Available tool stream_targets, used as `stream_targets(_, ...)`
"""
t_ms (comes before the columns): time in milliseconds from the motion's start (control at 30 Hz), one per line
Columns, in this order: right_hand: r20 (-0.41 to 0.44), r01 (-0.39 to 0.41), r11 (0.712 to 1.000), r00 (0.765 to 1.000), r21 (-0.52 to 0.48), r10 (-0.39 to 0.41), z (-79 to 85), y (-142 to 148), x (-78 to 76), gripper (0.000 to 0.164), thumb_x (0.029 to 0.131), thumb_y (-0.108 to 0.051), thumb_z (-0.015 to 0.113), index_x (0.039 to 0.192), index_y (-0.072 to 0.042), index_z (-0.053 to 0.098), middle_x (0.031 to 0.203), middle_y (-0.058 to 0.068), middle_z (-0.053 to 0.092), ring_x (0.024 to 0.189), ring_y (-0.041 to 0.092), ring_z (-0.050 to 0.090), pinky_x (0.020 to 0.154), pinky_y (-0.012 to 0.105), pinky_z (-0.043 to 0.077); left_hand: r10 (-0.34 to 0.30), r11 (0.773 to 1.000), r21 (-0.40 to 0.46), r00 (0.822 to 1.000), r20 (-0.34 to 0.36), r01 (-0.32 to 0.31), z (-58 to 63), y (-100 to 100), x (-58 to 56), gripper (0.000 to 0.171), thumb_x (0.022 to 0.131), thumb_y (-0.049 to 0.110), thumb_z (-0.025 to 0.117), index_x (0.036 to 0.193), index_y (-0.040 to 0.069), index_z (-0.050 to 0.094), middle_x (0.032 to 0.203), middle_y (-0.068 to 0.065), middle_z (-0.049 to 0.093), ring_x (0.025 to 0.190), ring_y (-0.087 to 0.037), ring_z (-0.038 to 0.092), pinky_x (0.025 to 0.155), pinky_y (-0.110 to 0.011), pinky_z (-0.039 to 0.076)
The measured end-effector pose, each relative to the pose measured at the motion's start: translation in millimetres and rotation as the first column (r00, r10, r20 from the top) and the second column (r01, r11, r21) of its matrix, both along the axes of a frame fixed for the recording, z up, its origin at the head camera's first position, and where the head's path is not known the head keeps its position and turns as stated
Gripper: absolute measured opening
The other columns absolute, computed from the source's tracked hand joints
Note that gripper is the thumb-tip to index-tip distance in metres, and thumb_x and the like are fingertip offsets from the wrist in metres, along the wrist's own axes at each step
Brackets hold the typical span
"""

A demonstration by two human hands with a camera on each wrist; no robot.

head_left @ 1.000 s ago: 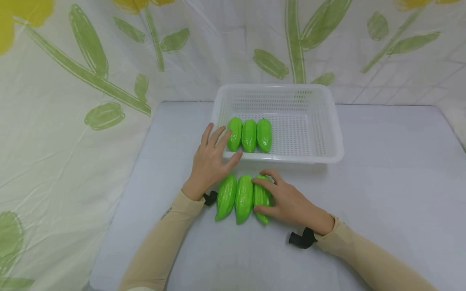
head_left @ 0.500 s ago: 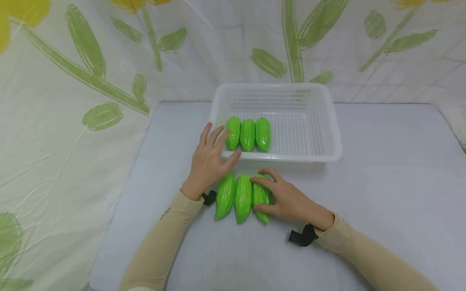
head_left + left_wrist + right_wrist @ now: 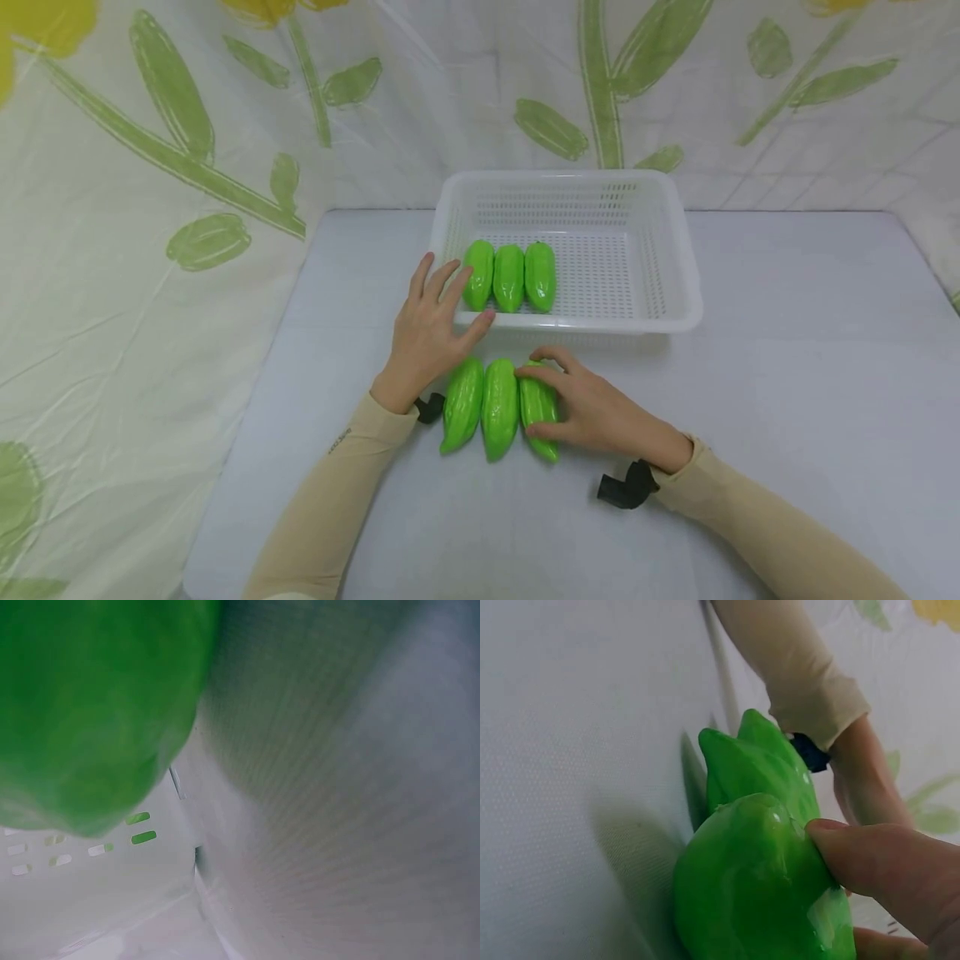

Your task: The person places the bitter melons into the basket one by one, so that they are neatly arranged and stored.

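Observation:
My right hand holds the rightmost green vegetable, thumb on the near part and fingers curled over its far end. This piece is glossy, ridged and pepper-like, with a tapered tip. The right wrist view shows the thumb pressed against its side. Two similar ones, a middle vegetable and a left vegetable, lie beside it on the table. My left hand lies with spread fingers at the front left corner of a white plastic basket, thumb over the front rim. The left wrist view has a blurred green vegetable close up.
Inside the basket, three more green vegetables stand side by side at the left. A white table carries everything. Behind it hangs a cloth printed with flowers. Dark wrist cameras stick out below the hands.
The head view shifts slightly. Both hands keep nearly the same place; the near tip of the vegetable in my right hand has swung a little to the right.

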State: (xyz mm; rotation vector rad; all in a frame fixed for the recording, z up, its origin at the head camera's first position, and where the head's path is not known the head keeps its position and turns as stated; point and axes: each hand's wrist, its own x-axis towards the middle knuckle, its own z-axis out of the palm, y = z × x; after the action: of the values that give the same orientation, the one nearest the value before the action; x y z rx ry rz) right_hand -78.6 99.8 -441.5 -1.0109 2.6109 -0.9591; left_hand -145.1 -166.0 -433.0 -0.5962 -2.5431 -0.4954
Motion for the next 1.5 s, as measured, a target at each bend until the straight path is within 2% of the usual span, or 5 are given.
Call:
stream_targets(367, -0.005, 0.001, 1.000, 1.000, 0.016, -0.001, 17.3, 0, 7.9, 0.075, 0.082, -0.040, 0.088, 0.147, -0.016, 0.058, 0.153, 0.012, 0.045, 0.119, 0.028, 0.064, 0.095, 0.046, 0.059, 0.006, 1.000, -0.009, 1.000, 0.005, -0.006, 0.6, 0, 0.3, 0.075, 0.103, 0.062, 0.042, 0.144, 0.002, 0.059, 0.146, -0.021, 0.058, 0.151, -0.048, 0.035, 0.103, -0.058, 0.055)
stream_targets(833, -0.044, 0.039, 0.999, 0.998, -0.009, -0.039, 49.9, 6, 7.5, 0.077, 0.083, -0.043, 0.088, 0.149, -0.021, 0.056, 0.157, 0.004, 0.041, 0.109, 0.018, 0.064, 0.089, 0.039, 0.059, 0.001, 1.000, -0.003, 1.000, -0.001, -0.001, 1.1, -1, 0.6, 0.078, 0.104, 0.065, 0.036, 0.144, 0.002, 0.059, 0.144, -0.022, 0.059, 0.150, -0.049, 0.035, 0.099, -0.059, 0.057)
stream_targets(1033, -0.057, 0.038, 0.999, 0.998, -0.022, -0.039, 64.0, 10, 1.7, 0.076, 0.085, -0.042, 0.087, 0.150, -0.020, 0.055, 0.158, 0.005, 0.039, 0.099, 0.011, 0.064, 0.083, 0.036, 0.060, 0.003, 1.000, 0.001, 1.000, 0.005, -0.003, 0.1, 0, 0.0, 0.081, 0.104, 0.067, 0.032, 0.144, 0.002, 0.059, 0.145, -0.021, 0.058, 0.151, -0.048, 0.035, 0.103, -0.058, 0.055)
stream_targets(1167, -0.079, 0.038, 0.999, 0.996, -0.029, -0.041, 78.8, 14, -4.4, 0.074, 0.084, -0.040, 0.087, 0.149, -0.020, 0.056, 0.157, 0.004, 0.038, 0.102, 0.012, 0.062, 0.084, 0.034, 0.059, -0.004, 1.000, 0.011, 1.000, -0.013, 0.004, 0.0, 1, -0.3, 0.081, 0.105, 0.067, 0.031, 0.143, 0.002, 0.060, 0.143, -0.021, 0.059, 0.149, -0.049, 0.037, 0.100, -0.058, 0.057)
stream_targets(1500, -0.174, 0.076, 0.997, 0.982, 0.002, -0.074, 110.5, 21, -30.5, 0.069, 0.085, -0.033, 0.087, 0.146, -0.017, 0.059, 0.153, 0.008, 0.043, 0.093, 0.014, 0.063, 0.077, 0.033, 0.057, 0.000, 1.000, 0.006, 1.000, 0.010, 0.000, 0.3, 0, 0.0, 0.085, 0.104, 0.071, 0.028, 0.144, 0.002, 0.059, 0.145, -0.022, 0.059, 0.151, -0.049, 0.034, 0.101, -0.059, 0.056)
